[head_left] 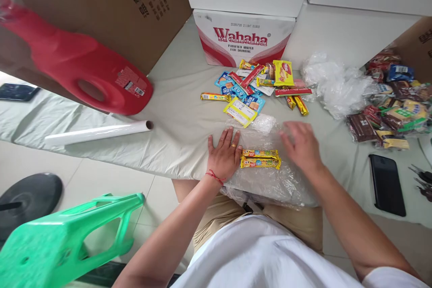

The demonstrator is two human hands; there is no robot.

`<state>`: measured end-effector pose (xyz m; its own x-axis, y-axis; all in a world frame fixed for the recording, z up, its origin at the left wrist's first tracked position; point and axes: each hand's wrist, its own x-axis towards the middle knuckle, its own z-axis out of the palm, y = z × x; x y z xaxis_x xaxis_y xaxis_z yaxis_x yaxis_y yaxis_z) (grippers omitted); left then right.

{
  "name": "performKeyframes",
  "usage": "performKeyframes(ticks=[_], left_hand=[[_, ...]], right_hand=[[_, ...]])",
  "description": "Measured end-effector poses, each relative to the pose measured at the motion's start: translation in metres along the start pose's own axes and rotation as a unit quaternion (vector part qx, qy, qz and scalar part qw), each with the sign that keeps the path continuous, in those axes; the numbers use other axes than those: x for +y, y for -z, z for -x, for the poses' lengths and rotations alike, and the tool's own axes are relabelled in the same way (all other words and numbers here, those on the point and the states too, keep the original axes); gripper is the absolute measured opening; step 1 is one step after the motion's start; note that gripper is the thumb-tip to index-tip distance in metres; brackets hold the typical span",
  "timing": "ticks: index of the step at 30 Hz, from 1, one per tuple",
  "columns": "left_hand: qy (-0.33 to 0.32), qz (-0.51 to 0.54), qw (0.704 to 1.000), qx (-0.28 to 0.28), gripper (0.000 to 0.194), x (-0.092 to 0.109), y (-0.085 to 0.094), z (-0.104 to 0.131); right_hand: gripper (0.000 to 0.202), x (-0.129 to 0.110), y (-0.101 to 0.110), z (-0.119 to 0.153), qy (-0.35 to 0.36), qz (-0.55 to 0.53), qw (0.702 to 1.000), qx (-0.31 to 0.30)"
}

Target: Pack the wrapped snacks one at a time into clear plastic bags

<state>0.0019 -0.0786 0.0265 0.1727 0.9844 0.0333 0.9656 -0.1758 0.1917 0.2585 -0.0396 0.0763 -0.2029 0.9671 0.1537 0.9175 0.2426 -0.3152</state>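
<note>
My left hand lies flat on the cloth-covered table, fingers stretched out, its side by the ends of two yellow snack bars. The bars lie side by side on a sheet of clear plastic film that reaches the table's front edge. My right hand is at the right part of the film, its fingers smeared by motion. Whether it touches or grips the film I cannot tell. Beyond the hands is a heap of small wrapped snacks, with a yellow packet nearest and a red-and-yellow packet farther back.
A Wahaha carton stands behind the snacks. Crumpled plastic, more snacks and a black phone lie right. Left are a red jug, a white roll and a green stool.
</note>
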Motion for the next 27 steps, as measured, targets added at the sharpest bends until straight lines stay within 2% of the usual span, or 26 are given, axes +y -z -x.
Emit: performKeyframes(ticks=[2,5,8,12,15,19,22,25,27], left_hand=[[-0.001,0.000,1.000,0.002,0.057,0.000,0.000,0.000],[-0.002,-0.002,1.000,0.002,0.057,0.000,0.000,0.000],[-0.002,-0.001,1.000,0.002,0.057,-0.001,0.000,0.000],[0.000,0.003,1.000,0.005,0.057,0.000,0.000,0.000],[0.001,0.009,1.000,0.006,0.057,0.000,0.000,0.000],[-0.005,0.020,1.000,0.011,0.058,-0.001,0.000,0.001],[-0.006,0.026,1.000,0.012,0.058,-0.002,0.000,0.001],[-0.006,0.030,1.000,0.009,0.058,-0.003,0.001,0.001],[-0.007,0.031,0.999,0.007,0.058,-0.003,0.001,0.002]], right_hand=[[0.049,0.023,0.009,-0.031,-0.113,0.066,0.991,0.043],[0.060,0.049,0.009,-0.081,-0.228,0.119,0.966,-0.004],[0.073,0.058,-0.005,-0.119,-0.270,0.119,0.954,-0.061],[0.070,0.056,-0.019,-0.143,-0.288,0.120,0.948,-0.054],[0.065,0.055,-0.017,-0.139,-0.297,0.133,0.942,-0.084],[0.067,0.062,0.003,-0.113,-0.271,0.179,0.934,-0.152],[0.052,0.075,0.028,-0.085,-0.237,0.217,0.921,-0.220],[0.034,0.097,0.062,-0.055,-0.196,0.202,0.917,-0.283],[0.030,0.108,0.086,-0.037,-0.196,0.173,0.925,-0.276]])
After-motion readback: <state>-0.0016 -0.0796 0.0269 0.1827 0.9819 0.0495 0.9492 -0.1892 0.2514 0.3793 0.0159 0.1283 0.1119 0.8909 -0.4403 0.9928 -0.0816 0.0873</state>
